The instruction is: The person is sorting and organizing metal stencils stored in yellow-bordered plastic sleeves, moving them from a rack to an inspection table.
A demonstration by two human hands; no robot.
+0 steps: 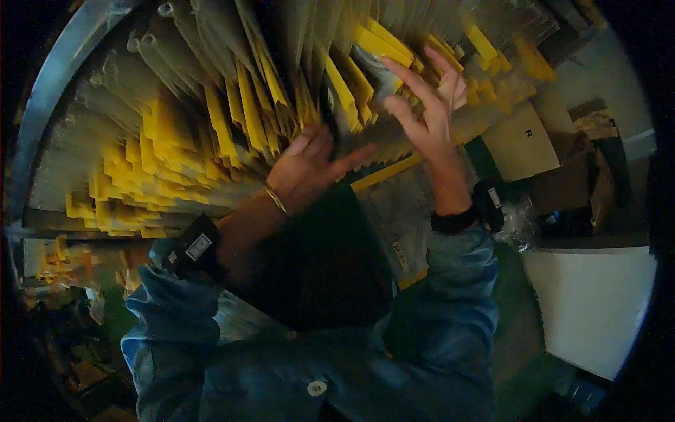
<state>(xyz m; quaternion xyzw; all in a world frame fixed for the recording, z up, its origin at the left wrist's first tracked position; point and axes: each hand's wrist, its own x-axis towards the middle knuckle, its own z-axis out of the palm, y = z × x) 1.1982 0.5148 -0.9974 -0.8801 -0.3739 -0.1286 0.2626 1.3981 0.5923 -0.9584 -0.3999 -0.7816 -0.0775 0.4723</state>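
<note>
Rows of hanging clear plastic pieces with yellow lower ends [242, 116] fill the upper part of the head view; their exact kind is unclear. My left hand [306, 165] reaches up against the yellow ends near the middle, its thumb stretched out to the right. The fingertips are partly hidden and blurred, and no held item shows. To the right, my right hand [429, 105] is raised among more yellow ends with its fingers apart. Close to its thumb and index finger is a greyish translucent piece [383, 74]; whether they touch cannot be made out.
A metal frame post [43, 105] curves along the left side. Below my right hand lies a grey translucent sheet with yellow edges [394, 211]. Cardboard [524, 144], crumpled clear plastic [519, 224] and a white panel [590, 302] are at right. The floor [520, 380] is green.
</note>
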